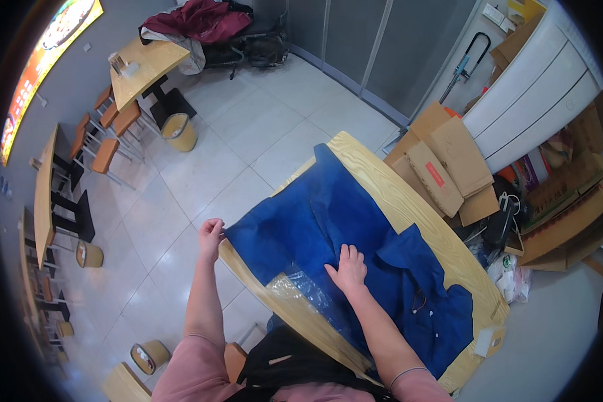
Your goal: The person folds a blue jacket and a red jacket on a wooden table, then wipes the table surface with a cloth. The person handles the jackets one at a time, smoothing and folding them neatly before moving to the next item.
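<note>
A dark blue garment (pixel 291 226) with white buttons and a drawstring lies spread over a wood-grain table (pixel 397 191). At the table's left edge my left hand (pixel 212 238) pinches one corner of the cloth between thumb and fingers. My right hand (pixel 349 267) rests on the middle of the garment, palm down and fingers slightly apart, beside a crease. A clear plastic bag (pixel 301 289) lies close to the table's near edge, partly against the blue cloth. Folds hide part of the garment's right portion.
Flattened cardboard boxes (pixel 447 171) lean beyond the table's right side, near a white cabinet-like appliance (pixel 537 95). A small white box (pixel 490 341) sits at the table's right corner. Stools (pixel 105 156), waste bins (pixel 179 131) and another table (pixel 156 65) stand across the tiled floor.
</note>
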Available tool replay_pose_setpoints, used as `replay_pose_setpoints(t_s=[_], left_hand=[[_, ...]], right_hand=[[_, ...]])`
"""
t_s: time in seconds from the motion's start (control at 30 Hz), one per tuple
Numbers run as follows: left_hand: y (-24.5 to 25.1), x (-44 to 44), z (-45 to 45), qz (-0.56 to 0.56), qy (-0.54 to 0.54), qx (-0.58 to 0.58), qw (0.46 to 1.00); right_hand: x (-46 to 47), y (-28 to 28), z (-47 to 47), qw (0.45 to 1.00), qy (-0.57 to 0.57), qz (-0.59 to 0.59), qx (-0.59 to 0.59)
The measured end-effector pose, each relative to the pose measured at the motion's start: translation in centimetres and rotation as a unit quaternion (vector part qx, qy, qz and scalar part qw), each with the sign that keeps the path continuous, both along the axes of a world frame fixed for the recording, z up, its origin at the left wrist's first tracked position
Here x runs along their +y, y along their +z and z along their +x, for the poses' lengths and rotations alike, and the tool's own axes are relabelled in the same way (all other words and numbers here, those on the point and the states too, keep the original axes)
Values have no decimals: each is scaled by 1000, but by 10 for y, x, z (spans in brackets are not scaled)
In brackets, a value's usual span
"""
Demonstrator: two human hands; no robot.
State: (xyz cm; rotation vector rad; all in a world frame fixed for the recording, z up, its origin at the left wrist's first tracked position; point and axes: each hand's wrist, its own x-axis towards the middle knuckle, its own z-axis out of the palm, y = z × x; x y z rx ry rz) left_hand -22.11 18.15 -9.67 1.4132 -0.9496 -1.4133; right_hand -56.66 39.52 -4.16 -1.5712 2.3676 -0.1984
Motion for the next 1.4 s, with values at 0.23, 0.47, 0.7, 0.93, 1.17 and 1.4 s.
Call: replay_pose_setpoints(t_s=[0.23, 0.47, 0.7, 0.93, 1.17, 1.4], left_hand=[[68, 10, -78, -82, -127, -1, 988], [52, -14, -148, 299, -376, 249, 841], [9, -52, -139, 323, -286, 459, 776], [18, -71, -121, 369, -290, 358, 807], [52, -42, -137, 268, -345, 270, 858], [103, -31, -169, 90, -400, -91, 908]], right_hand=[[-68, -42, -16, 993, -8, -62, 102], [-27, 49, -5, 968, 54, -242, -47], [-4, -7, 74, 969, 192, 1, -154], [97, -3, 92, 996, -5, -59, 72], [212, -4, 73, 975, -201, 94, 36], [228, 17, 54, 974, -178, -113, 77]])
